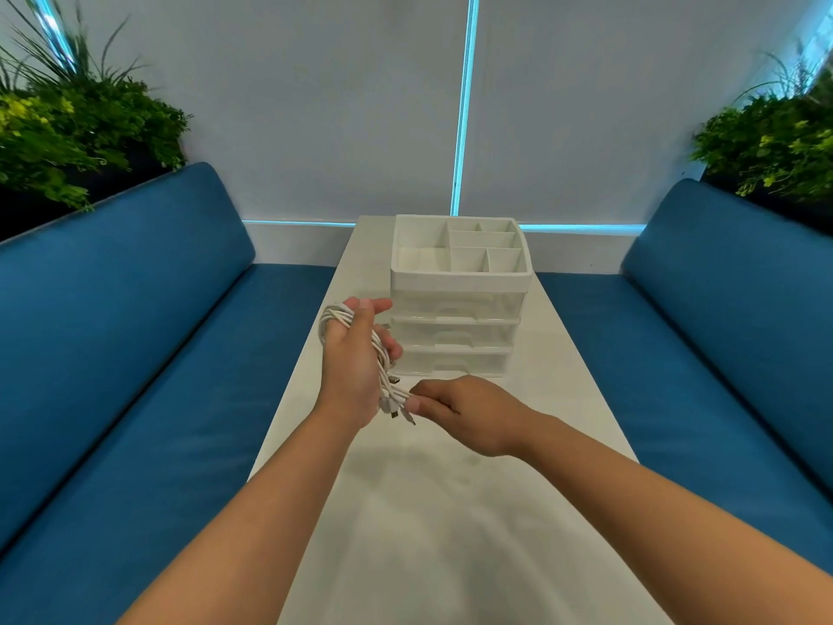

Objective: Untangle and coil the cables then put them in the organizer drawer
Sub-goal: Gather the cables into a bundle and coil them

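My left hand (356, 358) is raised above the white table, and a bundle of white cables (336, 318) is looped around it, passing over the thumb side and down across the palm. The plug ends of the cables (396, 404) hang out below the palm. My right hand (455, 410) pinches those ends between thumb and fingertips. The white organizer (457, 300) stands just beyond the hands, with three shut drawers stacked under an open divided top tray.
The long white table (432, 512) runs away from me between two blue benches (135, 354). Potted plants (67, 124) sit behind each bench back. A pale wall with a lit blue strip closes the far end.
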Available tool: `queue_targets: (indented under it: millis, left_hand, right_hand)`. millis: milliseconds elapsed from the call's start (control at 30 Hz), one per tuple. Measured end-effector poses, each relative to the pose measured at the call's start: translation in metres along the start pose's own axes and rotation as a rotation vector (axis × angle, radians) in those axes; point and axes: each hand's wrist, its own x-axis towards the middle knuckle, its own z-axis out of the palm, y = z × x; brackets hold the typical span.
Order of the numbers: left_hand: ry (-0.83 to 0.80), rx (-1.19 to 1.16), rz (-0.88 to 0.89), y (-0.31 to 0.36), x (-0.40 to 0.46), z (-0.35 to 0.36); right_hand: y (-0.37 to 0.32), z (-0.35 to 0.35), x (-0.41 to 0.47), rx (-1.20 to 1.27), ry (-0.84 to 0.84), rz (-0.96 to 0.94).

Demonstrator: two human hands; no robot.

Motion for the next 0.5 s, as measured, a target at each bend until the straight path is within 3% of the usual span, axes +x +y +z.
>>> queue_targets:
  millis: [100,233,400,500]
  left_hand:
    - [0.061,0.06,0.073,-0.004,0.004,0.0]
    - [0.05,0.373,0.275,-0.011,0.003,0.002]
    - [0.02,0.626,0.274,-0.022,0.005,-0.003]
    - [-0.025,0.735,0.363,-0.022,0.001,-0.007]
  right_hand:
    - [-0.003,0.003,0.0,0.038,0.033,-0.01]
    - [-0.008,0.0,0.003,0.004,0.041,-0.024]
    - [-0.01,-0.004,0.004,-0.074,0.033,-0.029]
    - [-0.01,-0.008,0.002,-0.067,0.063,-0.016]
